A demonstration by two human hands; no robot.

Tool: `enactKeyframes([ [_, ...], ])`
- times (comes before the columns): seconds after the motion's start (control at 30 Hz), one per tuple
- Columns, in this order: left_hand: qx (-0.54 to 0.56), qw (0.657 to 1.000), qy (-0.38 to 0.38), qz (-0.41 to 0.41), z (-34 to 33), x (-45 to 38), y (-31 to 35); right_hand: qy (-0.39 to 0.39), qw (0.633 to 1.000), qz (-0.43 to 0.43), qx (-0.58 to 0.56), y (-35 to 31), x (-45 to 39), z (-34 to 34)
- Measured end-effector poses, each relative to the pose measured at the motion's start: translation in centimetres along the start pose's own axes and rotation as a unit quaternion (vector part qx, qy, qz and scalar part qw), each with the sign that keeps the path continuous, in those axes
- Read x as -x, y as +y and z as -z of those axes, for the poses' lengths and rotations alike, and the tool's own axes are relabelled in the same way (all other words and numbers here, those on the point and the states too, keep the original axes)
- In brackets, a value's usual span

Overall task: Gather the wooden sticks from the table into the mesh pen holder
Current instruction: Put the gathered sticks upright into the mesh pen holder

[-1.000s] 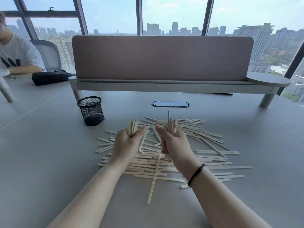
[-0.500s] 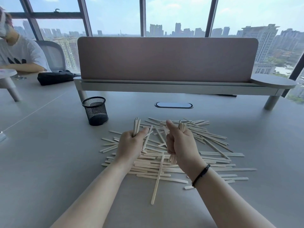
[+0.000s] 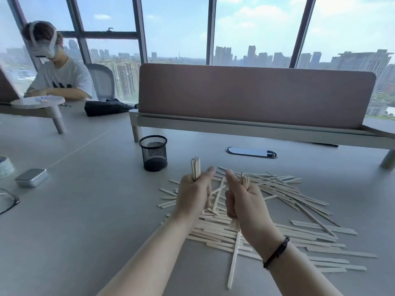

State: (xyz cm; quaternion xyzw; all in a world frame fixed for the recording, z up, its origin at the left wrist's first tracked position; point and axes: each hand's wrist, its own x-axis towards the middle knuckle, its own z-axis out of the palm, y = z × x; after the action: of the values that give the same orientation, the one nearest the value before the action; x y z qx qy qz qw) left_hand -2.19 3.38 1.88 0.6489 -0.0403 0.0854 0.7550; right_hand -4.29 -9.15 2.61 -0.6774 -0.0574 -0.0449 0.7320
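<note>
Left hand (image 3: 193, 196) and right hand (image 3: 243, 201), each clenched round an upright bundle of wooden sticks (image 3: 284, 223), have risen slightly above the tabletop (image 3: 85, 221) pile, ready for the still-empty mesh pen holder (image 3: 153, 153).

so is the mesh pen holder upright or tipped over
Upright. The mesh pen holder stands on its base on the table, round rim facing up, beyond the left hand.
</note>
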Motion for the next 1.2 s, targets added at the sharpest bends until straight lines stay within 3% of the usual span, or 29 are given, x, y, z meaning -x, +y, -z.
enactKeyframes([
  [0.13, 0.030, 0.991, 0.123, -0.051, 4.6, -5.6, 3.8, 0.013, 0.994, -0.030, -0.108, 0.6, 0.2, 0.5],
  [0.23, 0.046, 0.973, 0.203, -0.095, 7.7, -11.0, 6.8, 0.005, 0.991, -0.034, -0.126, 1.2, 0.1, 0.6],
  [0.37, -0.015, 0.966, 0.227, -0.119, 9.4, -17.2, 8.6, -0.019, 0.989, -0.034, -0.143, 1.7, -0.6, -0.1],
  [0.5, -0.114, 0.959, 0.242, -0.091, 10.3, -21.1, 7.1, -0.018, 0.984, -0.041, -0.174, 2.2, -1.0, -0.3],
  [0.67, -0.175, 0.959, 0.220, -0.031, 11.2, -22.1, 3.8, -0.020, 0.977, -0.049, -0.208, 2.1, -1.1, -0.5],
  [0.87, -0.256, 0.942, 0.209, -0.051, 11.7, -22.0, 4.1, -0.027, 0.976, -0.046, -0.209, 1.9, -1.0, -0.9],
  [1.03, -0.444, 0.889, 0.113, -0.029, 12.3, -20.6, 3.1, -0.026, 0.979, -0.050, -0.194, 1.6, -0.8, -0.9],
  [1.2, -0.483, 0.869, 0.098, -0.046, 12.1, -19.2, 2.7, -0.020, 0.987, -0.051, -0.150, 1.9, -0.6, -1.1],
])
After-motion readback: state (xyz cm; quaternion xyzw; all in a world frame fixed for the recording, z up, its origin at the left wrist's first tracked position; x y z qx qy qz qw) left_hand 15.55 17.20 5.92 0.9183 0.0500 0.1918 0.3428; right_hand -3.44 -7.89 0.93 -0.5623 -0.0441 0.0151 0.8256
